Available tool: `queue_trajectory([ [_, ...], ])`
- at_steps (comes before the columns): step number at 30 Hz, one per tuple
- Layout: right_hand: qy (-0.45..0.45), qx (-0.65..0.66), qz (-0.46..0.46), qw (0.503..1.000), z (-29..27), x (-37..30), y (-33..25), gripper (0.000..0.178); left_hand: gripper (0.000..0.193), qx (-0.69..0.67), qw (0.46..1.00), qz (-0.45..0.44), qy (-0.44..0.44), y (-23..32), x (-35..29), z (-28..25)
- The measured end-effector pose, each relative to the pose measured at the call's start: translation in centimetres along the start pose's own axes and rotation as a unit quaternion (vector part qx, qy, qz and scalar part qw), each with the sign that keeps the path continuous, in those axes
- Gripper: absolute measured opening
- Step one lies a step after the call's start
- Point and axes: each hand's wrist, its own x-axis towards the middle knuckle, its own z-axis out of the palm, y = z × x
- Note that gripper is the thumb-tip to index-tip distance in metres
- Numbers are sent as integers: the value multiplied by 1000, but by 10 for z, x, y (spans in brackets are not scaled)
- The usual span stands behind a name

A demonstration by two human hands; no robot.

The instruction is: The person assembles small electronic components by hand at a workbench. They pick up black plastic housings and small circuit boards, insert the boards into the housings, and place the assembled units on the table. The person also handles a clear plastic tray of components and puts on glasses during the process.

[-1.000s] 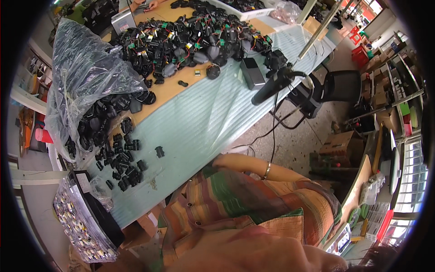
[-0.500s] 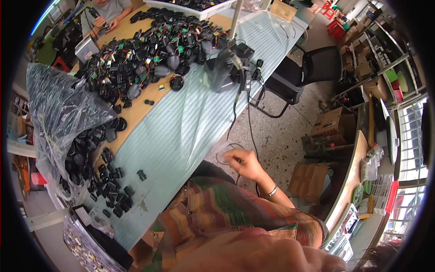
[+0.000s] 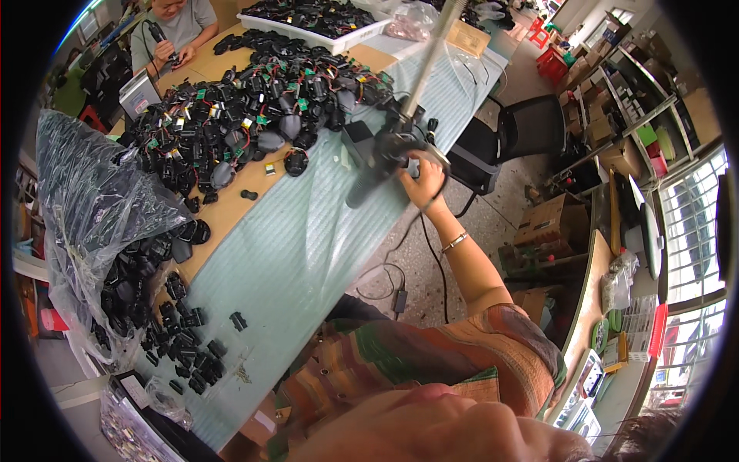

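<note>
My right hand (image 3: 423, 183) reaches out over the table's right edge, its fingers closed round a black device (image 3: 389, 158) at the foot of a metal pole (image 3: 433, 65). Motion smears the device, so its exact kind cannot be made out. Next to it stands a black box (image 3: 358, 141). A black cable (image 3: 423, 239) hangs from there toward the floor. My left hand is out of view. To the left of the device spreads a large heap of black plastic parts (image 3: 254, 100) with coloured wires and small green boards.
A co-worker (image 3: 178, 35) holds a black corded tool at the far left. Clear plastic sheeting (image 3: 100, 177) covers parts on the left, with loose black pieces (image 3: 188, 339) nearer me. A white tray (image 3: 339, 42) lies at the back. A black chair (image 3: 531, 127) stands beyond the table's right edge.
My right hand has moved from beside my body up and forward to the black device and closed on it. The pole now leans, and the device has shifted. The view has also shifted slightly.
</note>
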Motion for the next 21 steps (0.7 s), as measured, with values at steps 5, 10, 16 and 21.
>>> queue_trajectory([
  [5, 91, -18, -66, 993, 45, -1, 31, 35, 28, 23, 999, 29, -33, -11, 35, -30],
  [10, 120, -120, -125, 978, 44, 2, -9, 25, 28, 20, 1000, -3, 16, -69, 49, -97],
  [16, 43, -245, 0, 968, 19, -17, -6, 25, 28, 10, 989, -105, 105, -169, 25, -188],
  [21, 102, -172, -131, 971, 42, -4, 5, 18, 29, -53, 981, -129, 134, -203, 0, -140],
])
